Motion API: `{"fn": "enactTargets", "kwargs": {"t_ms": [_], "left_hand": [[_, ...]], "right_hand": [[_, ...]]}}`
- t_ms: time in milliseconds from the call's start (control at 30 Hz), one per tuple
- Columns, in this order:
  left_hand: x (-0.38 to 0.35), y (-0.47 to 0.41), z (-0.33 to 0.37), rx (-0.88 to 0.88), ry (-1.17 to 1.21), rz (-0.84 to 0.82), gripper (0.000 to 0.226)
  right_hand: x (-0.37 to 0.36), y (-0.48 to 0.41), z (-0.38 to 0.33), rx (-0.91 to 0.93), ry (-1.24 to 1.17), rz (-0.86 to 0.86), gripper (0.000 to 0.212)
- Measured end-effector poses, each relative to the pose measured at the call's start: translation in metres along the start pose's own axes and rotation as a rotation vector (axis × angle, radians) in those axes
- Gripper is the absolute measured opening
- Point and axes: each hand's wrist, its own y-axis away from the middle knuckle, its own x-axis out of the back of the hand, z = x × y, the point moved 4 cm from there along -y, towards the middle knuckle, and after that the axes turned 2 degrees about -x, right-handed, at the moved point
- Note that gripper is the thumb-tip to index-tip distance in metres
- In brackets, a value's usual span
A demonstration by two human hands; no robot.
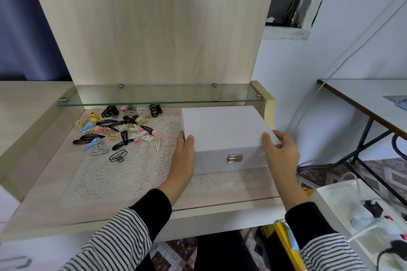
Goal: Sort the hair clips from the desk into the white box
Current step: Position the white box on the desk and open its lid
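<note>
The white box (222, 127) stands on the right half of the desk, lid down, with a metal clasp (235, 158) on its front. My left hand (184, 156) grips its front left corner, thumb on the lid. My right hand (280, 149) grips the front right corner the same way. A heap of hair clips (116, 130) in black, pink, blue, yellow, gold and silver lies on the desk to the left of the box, partly on a lace mat (123, 171).
A glass shelf (158, 94) runs low across the back of the desk, above the far clips and the rear of the box. An upright wooden panel (154, 28) stands behind it. To the right are a side table (374, 103) and a power strip (374, 222).
</note>
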Motion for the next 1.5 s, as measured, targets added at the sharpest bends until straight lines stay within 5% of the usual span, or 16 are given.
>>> {"fn": "enactTargets", "kwargs": {"t_ms": [367,833,1500], "left_hand": [[0.003,0.002,-0.002,-0.107,-0.138,-0.027,0.041],[0.026,-0.009,0.013,-0.947,-1.119,-0.246,0.053],[0.032,-0.007,0.009,-0.964,-1.173,-0.250,0.050]], "right_hand": [[-0.004,0.002,0.005,0.076,0.029,-0.013,0.041],[-0.015,0.042,-0.001,0.470,0.420,0.256,0.058],[-0.038,0.077,-0.001,0.505,0.595,0.330,0.049]]}}
